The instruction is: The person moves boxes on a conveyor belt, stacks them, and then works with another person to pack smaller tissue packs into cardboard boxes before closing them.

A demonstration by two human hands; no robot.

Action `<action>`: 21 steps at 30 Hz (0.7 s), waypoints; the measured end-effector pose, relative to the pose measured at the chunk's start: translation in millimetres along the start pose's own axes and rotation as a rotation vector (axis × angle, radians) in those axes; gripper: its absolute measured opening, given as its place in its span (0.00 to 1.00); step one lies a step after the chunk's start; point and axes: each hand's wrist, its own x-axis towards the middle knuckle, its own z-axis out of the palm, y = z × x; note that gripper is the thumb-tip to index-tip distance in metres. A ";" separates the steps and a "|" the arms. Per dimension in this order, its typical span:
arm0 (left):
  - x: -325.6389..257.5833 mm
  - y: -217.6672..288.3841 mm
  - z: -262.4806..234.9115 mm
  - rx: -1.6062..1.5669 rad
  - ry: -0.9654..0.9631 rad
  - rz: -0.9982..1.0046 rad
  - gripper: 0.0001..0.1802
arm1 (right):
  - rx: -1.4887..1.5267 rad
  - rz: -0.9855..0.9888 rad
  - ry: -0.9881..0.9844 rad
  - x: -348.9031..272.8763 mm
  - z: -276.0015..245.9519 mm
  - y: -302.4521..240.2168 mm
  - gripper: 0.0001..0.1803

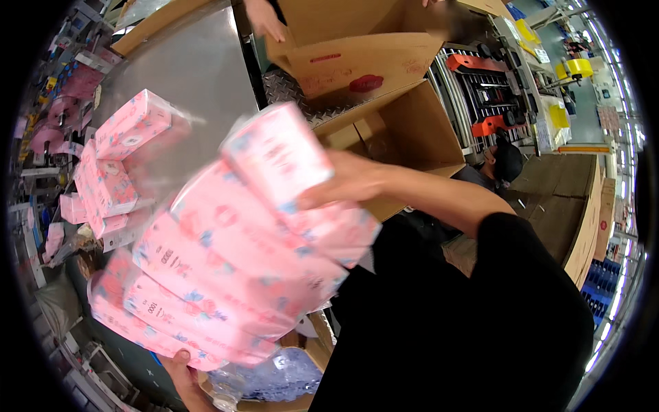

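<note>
Between my two hands is a row of several pink floral soft packs, likely tissues, pressed together, tilted and smeared by motion. My left hand grips its lower end, with the thumb showing on the pink wrapper and the other fingers hidden. At the upper end, my right hand is closed round the packs. More pink packs are piled on the metal table to the left. Just beyond my right hand stands an open cardboard box; its visible interior shows brown walls.
Another person's hand touches a second open carton at the top. A roller conveyor runs at the right, near a person in a black cap. Below the packs sits a box with blue plastic-wrapped contents.
</note>
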 end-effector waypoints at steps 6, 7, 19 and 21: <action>27.6 -6.5 173.7 0.271 -0.079 0.080 0.40 | 0.155 -0.123 0.312 -145.4 -142.3 43.9 0.48; 29.6 -12.0 209.8 0.263 -0.089 0.003 0.36 | 0.093 -0.138 0.359 -160.4 -162.1 64.9 0.49; 50.0 -217.6 334.3 0.291 -0.144 0.102 0.57 | -0.340 0.074 0.567 -142.0 -174.0 259.3 0.60; 56.5 -191.4 354.2 0.625 -0.014 0.338 0.58 | -0.538 -0.039 0.709 -136.7 -165.7 253.3 0.60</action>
